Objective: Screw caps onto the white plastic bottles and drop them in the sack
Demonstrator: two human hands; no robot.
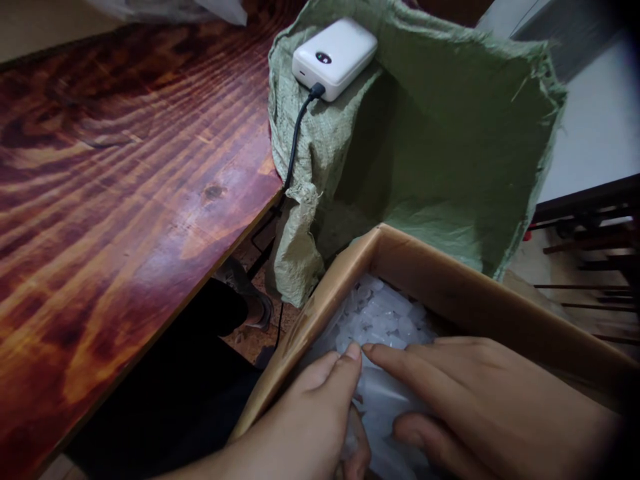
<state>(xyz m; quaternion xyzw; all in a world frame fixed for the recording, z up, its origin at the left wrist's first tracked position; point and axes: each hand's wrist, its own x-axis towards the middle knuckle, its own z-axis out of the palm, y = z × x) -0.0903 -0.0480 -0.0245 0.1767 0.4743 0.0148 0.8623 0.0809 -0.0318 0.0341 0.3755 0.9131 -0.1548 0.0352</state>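
Many small translucent white plastic pieces [383, 313] lie inside a cardboard box [450, 270]. My left hand [325, 400] is in the box near its left wall, the thumb stretched forward and the fingers curled inward. Something pale shows by those fingers, but I cannot make out what it is. Over the pieces reaches my right hand [465, 393], its index finger extended and its thumb held apart. The right index fingertip is close to the left thumb tip. Between the hands there is smooth, clear plastic [385, 393], partly hidden by them.
A green woven sack [450, 133] gapes open behind the box. On its folded edge rests a white power bank [340, 57] with a black cable [295, 143] plugged in. A wooden table [150, 180] fills the left side. Dark metal rods [590, 287] stand at the right.
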